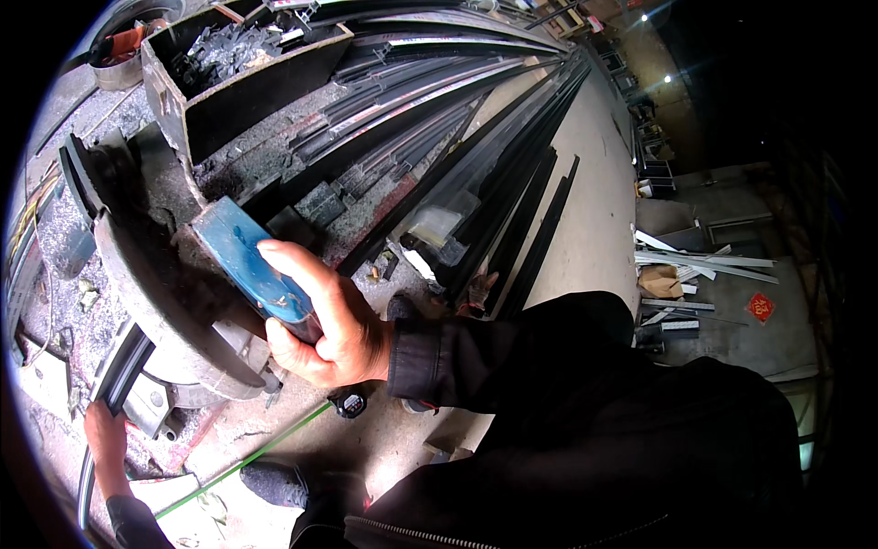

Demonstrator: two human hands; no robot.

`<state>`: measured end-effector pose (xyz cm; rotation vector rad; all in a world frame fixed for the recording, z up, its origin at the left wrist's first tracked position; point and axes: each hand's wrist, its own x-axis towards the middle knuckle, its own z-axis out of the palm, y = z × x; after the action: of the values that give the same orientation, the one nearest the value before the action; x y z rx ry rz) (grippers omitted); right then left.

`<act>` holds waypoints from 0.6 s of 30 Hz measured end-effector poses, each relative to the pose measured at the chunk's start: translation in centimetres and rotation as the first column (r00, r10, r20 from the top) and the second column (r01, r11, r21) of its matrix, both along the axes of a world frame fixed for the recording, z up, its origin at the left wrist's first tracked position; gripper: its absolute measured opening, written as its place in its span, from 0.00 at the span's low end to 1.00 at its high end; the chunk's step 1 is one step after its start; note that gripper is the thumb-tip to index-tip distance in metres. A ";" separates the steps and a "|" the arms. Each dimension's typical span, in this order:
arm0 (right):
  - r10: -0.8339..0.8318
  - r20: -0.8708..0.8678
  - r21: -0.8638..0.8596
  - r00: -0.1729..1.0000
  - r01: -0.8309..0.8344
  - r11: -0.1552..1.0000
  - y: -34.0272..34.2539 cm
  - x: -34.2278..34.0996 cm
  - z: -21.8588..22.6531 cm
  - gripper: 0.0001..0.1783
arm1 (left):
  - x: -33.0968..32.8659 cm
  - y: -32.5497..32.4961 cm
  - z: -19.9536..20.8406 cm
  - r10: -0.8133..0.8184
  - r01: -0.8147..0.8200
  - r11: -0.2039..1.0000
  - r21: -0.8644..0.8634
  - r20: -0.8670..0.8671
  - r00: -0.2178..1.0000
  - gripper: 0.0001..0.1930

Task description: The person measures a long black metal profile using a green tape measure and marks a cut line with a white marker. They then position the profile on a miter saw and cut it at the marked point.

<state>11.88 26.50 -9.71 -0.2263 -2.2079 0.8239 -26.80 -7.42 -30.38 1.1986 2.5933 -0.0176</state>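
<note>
My right hand [334,316] is wrapped round the blue handle [240,240] of a cut-off saw, its thumb lying along the casing. Below and left of the handle curves the saw's grey blade guard [151,293], dusted with pale shavings. At the lower left, my left hand [106,437] grips a long black profile [126,366] beside the saw's base. That profile runs up under the guard, which hides its far end. I cannot make out the blade's edge against it.
A box [265,96] of offcuts stands beyond the saw, near a round metal container [119,73]. Long dark profiles [439,91] lie in stacks across the floor. A green strip [256,454] leads to a small round black object [347,403]. White strips [722,261] lie at the right.
</note>
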 end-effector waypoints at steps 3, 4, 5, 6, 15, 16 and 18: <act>-0.013 -0.027 -0.007 1.000 0.013 1.000 -0.2 -0.3 -0.2 0.41 | -0.8 -0.9 -0.5 -0.017 0.017 1.000 0.015 -0.023 1.000 0.15; -0.020 -0.034 -0.012 0.999 0.019 1.000 -0.3 -0.3 -0.2 0.42 | -0.8 -1.0 -0.7 -0.030 0.031 0.999 0.022 -0.031 0.999 0.15; -0.019 -0.032 -0.017 0.999 0.018 1.000 -0.4 -0.3 -0.2 0.42 | -0.8 -1.1 -0.9 -0.034 0.035 0.999 0.031 -0.034 0.999 0.15; -0.018 -0.030 -0.022 0.999 0.017 1.000 -0.4 -0.2 -0.3 0.42 | -0.8 -1.1 -1.0 -0.038 0.039 0.998 0.041 -0.037 0.999 0.15; -0.022 -0.027 -0.033 0.999 0.021 0.999 -0.7 0.8 -1.5 0.41 | 0.0 -0.2 -0.5 -0.011 0.011 0.998 0.055 -0.011 1.000 0.14; -0.023 -0.034 -0.042 0.999 0.022 0.999 -0.8 0.9 -1.9 0.41 | -0.1 -0.2 -0.1 -0.018 0.019 0.999 0.042 -0.019 1.000 0.14; -0.025 -0.036 -0.044 0.999 0.023 0.999 -0.9 1.1 -2.3 0.40 | -0.1 0.2 0.9 0.034 -0.029 0.995 -0.095 0.053 0.998 0.18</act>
<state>12.98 25.55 -12.02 -0.2565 -2.1502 0.8576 -26.92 -7.21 -29.52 1.1099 2.5335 -0.0982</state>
